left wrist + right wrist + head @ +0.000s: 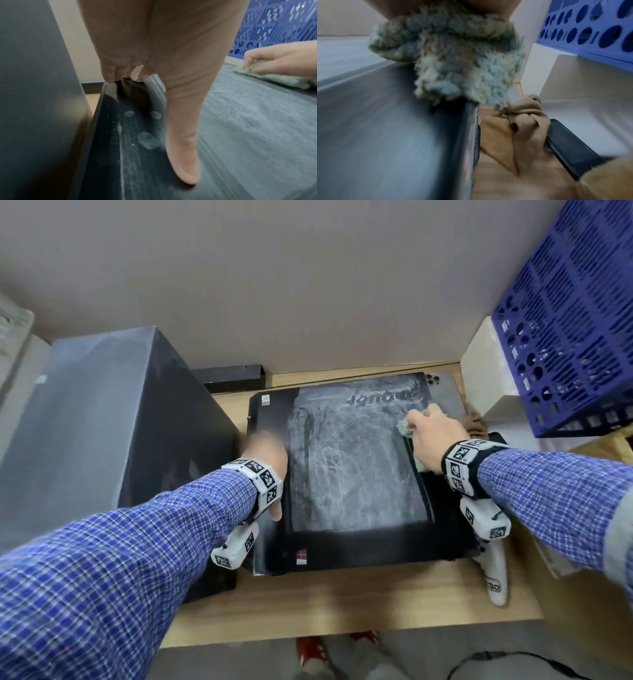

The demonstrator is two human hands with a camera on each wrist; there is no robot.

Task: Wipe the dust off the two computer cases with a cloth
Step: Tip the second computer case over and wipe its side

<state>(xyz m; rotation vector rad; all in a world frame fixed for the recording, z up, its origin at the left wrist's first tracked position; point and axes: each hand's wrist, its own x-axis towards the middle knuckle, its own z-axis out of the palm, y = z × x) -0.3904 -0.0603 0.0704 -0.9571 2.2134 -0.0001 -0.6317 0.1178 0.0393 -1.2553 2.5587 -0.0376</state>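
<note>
Flat computer case (356, 474): lay on its side at the centre of the head view, on the wooden table (342, 604). Its broad top panel was grey with smeared dust; the left and lower borders already showed black.

Upright computer case (102, 419): stood at the left of the frame, just beside the flat one, its faces filmed grey; I judged it not yet wiped.

Cloth (406, 428): a fuzzy blue-green rag, bunched under my right hand (428, 436) at the panel's upper right edge. My fingers were curled over it, pressing it down so the pile could drag dust off the edge.

Left hand (269, 460): rested on the flat case's left border with fingers (109, 71) hooked over the side and the thumb out straight, probably steadying the case against the wiping.

Also present: blue crate (568, 316) at upper right; tan fabric (522, 121) and a dark phone (570, 148) on the table right of the case.
</note>
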